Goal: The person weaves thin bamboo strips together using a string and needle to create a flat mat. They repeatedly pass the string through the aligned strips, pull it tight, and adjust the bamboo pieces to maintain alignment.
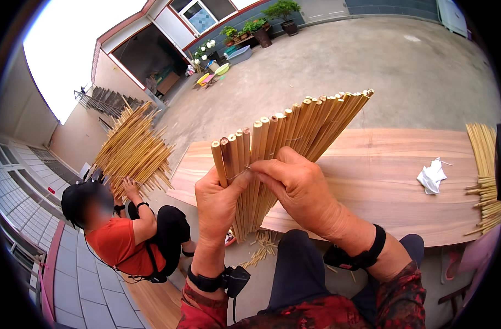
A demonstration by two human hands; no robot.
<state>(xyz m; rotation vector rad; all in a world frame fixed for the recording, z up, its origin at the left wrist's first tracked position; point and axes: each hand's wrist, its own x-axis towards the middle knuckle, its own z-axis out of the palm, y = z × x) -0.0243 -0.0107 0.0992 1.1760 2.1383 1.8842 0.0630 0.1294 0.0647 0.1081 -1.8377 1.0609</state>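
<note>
A row of straw-coloured reed stalks (272, 137), joined side by side like a mat, stands tilted in front of me and fans out to the far right. My left hand (215, 205) is closed round the stalks at its near left end, thumb across the front. The fingers behind are hidden. Beside that thumb, my right hand (299, 189) pinches a thin thread (247, 166) against the stalks. Fine strands of the same sort cross the row farther along. Whether the thread is string or wire is too small to tell.
A wood-grain table (382, 208) lies under the mat, with a crumpled white tissue (431, 176) and a reed pile (483, 164) at its right end. On the left, a person in an orange shirt (124, 247) handles a big reed heap (132, 151). Cut pieces (261, 249) litter the floor.
</note>
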